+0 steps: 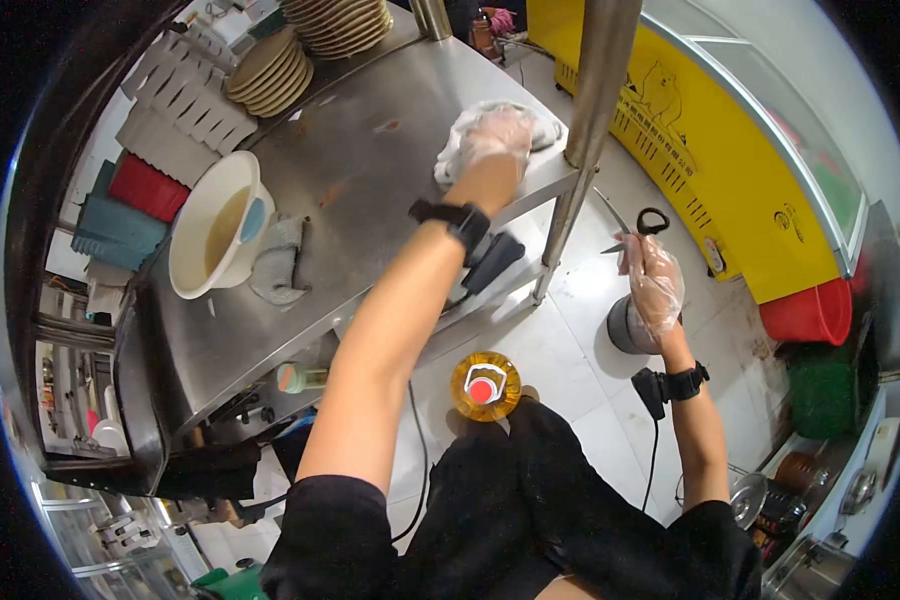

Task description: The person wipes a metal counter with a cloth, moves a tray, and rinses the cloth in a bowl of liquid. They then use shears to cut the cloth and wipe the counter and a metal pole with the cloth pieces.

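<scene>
In a clear plastic glove, my left hand (497,140) presses on a bunched white cloth (452,160) at the far right corner of the steel table (370,190). Its fingers are curled into the cloth and partly hidden by it. My right hand (654,285), also gloved, is held out past the table's edge, over the floor. It grips a pair of scissors (653,221) with black handle loops; the blades stand apart and point to the left. Below that hand a grey round container (625,328) sits on the floor, partly covered by the hand.
A white basin (183,245) holding cloudy liquid stands on the table, beside a grey cloth (279,265). Stacked plates (270,75) are at the back. A steel post (602,80) rises at the corner. An oil jug (485,385) stands near my feet. A yellow freezer (690,150) is at right.
</scene>
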`<state>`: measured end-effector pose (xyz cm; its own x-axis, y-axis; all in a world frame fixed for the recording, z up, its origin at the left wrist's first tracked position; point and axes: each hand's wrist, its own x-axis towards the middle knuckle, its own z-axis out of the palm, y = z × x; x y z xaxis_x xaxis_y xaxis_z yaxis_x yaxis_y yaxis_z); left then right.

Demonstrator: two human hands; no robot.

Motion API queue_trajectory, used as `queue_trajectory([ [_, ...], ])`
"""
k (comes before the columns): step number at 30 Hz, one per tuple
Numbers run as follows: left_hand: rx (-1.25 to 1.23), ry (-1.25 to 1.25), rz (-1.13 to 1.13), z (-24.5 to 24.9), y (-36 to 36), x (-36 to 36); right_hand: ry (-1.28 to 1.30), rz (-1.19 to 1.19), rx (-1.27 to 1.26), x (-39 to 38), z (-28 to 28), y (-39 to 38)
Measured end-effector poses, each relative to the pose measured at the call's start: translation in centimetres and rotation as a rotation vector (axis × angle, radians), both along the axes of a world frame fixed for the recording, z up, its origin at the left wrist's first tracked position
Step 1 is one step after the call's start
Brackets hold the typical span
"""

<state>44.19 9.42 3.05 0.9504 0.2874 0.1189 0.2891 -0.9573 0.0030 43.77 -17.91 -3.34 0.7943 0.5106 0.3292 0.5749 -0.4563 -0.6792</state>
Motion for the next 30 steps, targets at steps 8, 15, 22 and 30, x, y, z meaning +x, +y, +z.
queue_trajectory([
  [8, -0.047, 0.013, -0.060, 0.5, 2.2, 3.7, -0.014, -0.138, 0.054, 1.5, -0.6, -4.5],
  [15, 0.144, 0.212, -0.120, 3.0, -2.4, -4.9, -0.233, -0.180, -0.060, 2.5, -2.9, -5.2],
  [22, 0.166, 0.166, -0.063, 2.0, -3.4, -12.6, -0.458, -0.223, -0.135, 6.5, -2.2, -4.2],
  [30, -0.363, -0.056, 0.153, 1.0, -1.4, -5.5, -0.279, 0.036, -0.208, 16.6, 0.9, 2.6],
])
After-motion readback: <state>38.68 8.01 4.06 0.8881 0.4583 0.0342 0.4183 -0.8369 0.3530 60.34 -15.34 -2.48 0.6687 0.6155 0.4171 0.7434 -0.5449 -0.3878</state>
